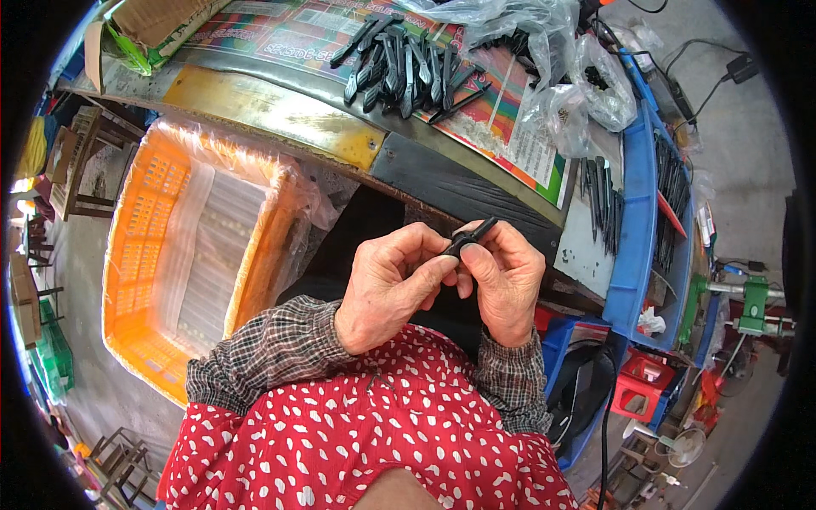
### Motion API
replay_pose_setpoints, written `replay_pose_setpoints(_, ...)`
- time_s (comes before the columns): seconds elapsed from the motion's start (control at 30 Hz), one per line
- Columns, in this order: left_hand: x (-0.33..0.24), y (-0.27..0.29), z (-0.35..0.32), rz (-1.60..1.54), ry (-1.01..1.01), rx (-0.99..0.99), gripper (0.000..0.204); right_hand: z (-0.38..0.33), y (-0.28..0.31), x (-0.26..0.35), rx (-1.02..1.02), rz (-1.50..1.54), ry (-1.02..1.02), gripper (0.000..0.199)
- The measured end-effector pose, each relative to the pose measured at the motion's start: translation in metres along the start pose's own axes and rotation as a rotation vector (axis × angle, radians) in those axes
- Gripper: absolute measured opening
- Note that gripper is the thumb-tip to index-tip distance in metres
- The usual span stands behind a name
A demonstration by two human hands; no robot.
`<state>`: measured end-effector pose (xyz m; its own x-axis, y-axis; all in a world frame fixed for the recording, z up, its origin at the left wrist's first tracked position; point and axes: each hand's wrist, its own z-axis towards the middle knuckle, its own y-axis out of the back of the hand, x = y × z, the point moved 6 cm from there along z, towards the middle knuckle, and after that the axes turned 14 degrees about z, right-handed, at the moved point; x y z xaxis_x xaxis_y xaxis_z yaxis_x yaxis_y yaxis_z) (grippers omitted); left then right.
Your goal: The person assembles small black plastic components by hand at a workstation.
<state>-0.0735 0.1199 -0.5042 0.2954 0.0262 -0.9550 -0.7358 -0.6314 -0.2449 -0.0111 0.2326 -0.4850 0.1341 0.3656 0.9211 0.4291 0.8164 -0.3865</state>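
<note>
Head view: we look down at a bench (pixel 476 183) with two hands at its near side.
Left hand (pixel 393 280): fingers narrowed, we pinch the left end of a black piece (pixel 469 239).
Right hand (pixel 503 276): thumb and fingers close round the same piece.
Black piece: between our hands, right end sticking up.
Pile (pixel 399 68): we see similar black pieces, far side.
Basket (pixel 144 229): orange, left.
Tray (pixel 636 204): blue, right.

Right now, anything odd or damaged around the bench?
The yellowish edge strip looks scuffed and stained. The black pieces lie in a loose heap, while the black sticks on the right lie roughly parallel. Fingers cover too much of the held piece to judge.
</note>
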Motion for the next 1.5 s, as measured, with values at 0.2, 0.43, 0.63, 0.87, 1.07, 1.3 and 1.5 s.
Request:
replay_pose_setpoints(0.2, 0.005, 0.0, 0.0, -0.034, 0.002, -0.026, 0.005, -0.001, -0.001, -0.002, -0.053, -0.081, 0.019, 0.01)
replay_pose_setpoints(0.43, 0.005, 0.001, 0.0, -0.089, 0.039, 0.018, 0.005, 0.0, 0.001, -0.001, -0.024, -0.036, -0.011, 0.014)
replay_pose_setpoints(0.63, 0.008, 0.001, -0.001, -0.07, 0.083, 0.076, 0.006, 0.002, 0.003, 0.002, 0.015, -0.087, -0.033, 0.018)
replay_pose_setpoints(0.87, 0.014, 0.001, -0.001, -0.076, 0.09, 0.074, 0.008, -0.001, 0.003, -0.007, -0.049, -0.122, -0.044, 0.016)
replay_pose_setpoints(1.07, 0.014, 0.003, -0.001, -0.102, 0.088, 0.062, 0.008, 0.0, 0.003, -0.005, -0.015, -0.069, -0.068, 0.018)
replay_pose_setpoints(1.3, 0.015, 0.003, -0.003, -0.145, 0.114, 0.135, 0.01, 0.0, 0.008, -0.007, 0.061, -0.012, -0.052, 0.026)
replay_pose_setpoints(1.5, 0.014, 0.001, -0.004, -0.202, 0.114, 0.179, 0.01, -0.002, 0.009, -0.007, 0.06, 0.019, -0.041, 0.024)
